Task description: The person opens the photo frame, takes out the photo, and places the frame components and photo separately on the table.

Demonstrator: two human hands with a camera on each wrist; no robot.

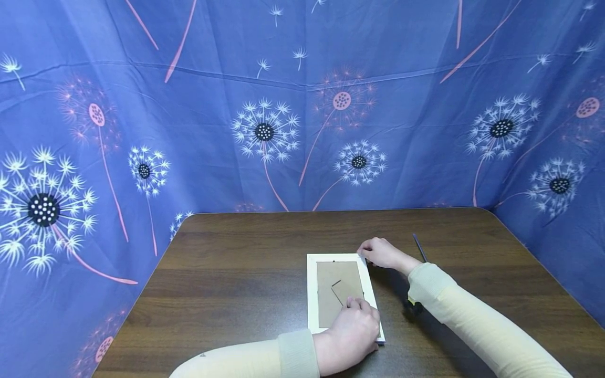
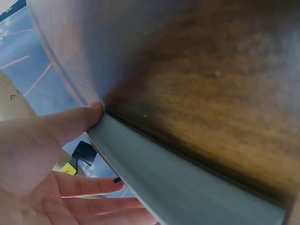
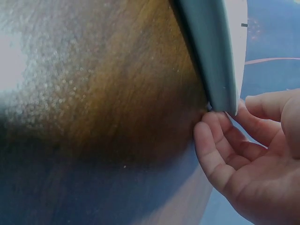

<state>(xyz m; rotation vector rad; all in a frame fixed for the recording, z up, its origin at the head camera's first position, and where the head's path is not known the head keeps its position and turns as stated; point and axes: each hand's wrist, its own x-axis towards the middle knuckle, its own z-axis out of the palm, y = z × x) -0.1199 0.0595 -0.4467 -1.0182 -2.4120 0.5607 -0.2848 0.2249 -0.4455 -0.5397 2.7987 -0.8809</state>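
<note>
A white picture frame (image 1: 312, 294) lies on the wooden table with its brown backing board (image 1: 329, 275) facing up. A thin dark line with a short bar at its end marks the board's middle. My left hand (image 1: 352, 336) grips the near right corner; the left wrist view shows the thumb at the corner of the frame's side (image 2: 187, 176) and the other fingers over the back. At the far right corner, my right hand (image 1: 384, 254) pinches the frame, fingertips right at its edge (image 3: 218, 65) in the right wrist view.
To the right of the frame, a black and yellow object (image 1: 413, 304) sits partly hidden by the right sleeve (image 1: 432, 291). A thin dark blue stick (image 1: 419, 247) lies beyond the right forearm. Blue dandelion-print cloth (image 1: 307, 105) hangs behind the wooden table (image 1: 227, 273).
</note>
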